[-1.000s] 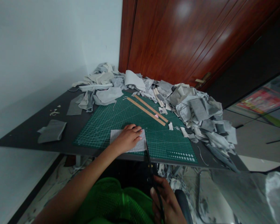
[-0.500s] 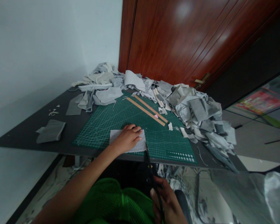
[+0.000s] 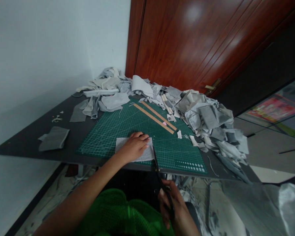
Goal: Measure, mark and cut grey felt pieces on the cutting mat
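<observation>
A light grey piece of fabric [image 3: 121,143] lies on the green cutting mat [image 3: 100,131] near the table's front edge. My left hand [image 3: 135,146] rests flat over its middle, palm down and fingers stretched out. Black scissors [image 3: 158,173] reach up from the lower edge, their blade tips at the fabric's right side. The handles sit in my right hand [image 3: 173,200], whose fingers wrap through the loops below the table edge. Part of the fabric is hidden beneath my left hand and forearm.
Two wooden strips [image 3: 153,118] lie slanted on the mat. Heaped cloth scraps [image 3: 206,114] cover the right side, with another pile [image 3: 108,85] at the back left. A folded grey cloth [image 3: 54,138] is at the left. A wall and wooden door [image 3: 172,42] stand behind.
My right hand and the scissors have shifted slightly up toward the fabric, the blades reaching further along its right edge. My left hand and the fabric have stayed put.
</observation>
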{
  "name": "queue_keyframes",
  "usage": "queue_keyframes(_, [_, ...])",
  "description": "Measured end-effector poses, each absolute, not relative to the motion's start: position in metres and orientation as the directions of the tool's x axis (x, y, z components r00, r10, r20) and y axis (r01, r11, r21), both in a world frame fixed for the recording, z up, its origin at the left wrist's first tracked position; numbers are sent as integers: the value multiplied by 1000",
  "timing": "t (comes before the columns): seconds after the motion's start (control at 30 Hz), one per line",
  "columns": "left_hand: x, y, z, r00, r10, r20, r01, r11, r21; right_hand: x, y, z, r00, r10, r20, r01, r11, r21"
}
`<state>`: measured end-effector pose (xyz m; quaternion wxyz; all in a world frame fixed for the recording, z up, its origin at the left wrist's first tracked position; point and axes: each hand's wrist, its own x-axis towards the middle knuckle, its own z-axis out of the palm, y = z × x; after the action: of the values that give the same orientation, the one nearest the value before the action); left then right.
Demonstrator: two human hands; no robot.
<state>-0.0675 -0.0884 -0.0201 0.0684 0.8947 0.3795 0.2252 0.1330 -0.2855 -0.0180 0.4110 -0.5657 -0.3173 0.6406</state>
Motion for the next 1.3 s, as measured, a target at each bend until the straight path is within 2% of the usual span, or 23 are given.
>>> queue_keyframes(0.6, [-66,-90,-16,613,718,330,664,-695,277,129,-285,-22,-33,895,-444,-104,-445,-889])
queue_keyframes(0.9, [-67,-91,-17,608,719,336,654,-694,301,126,-286,-22,18,902,-431,-94,-427,-899])
queue_keyframes(1.3, [-67,-90,-18,612,712,343,645,-701,305,127,-286,-22,-30,911,-411,-58,-412,-909])
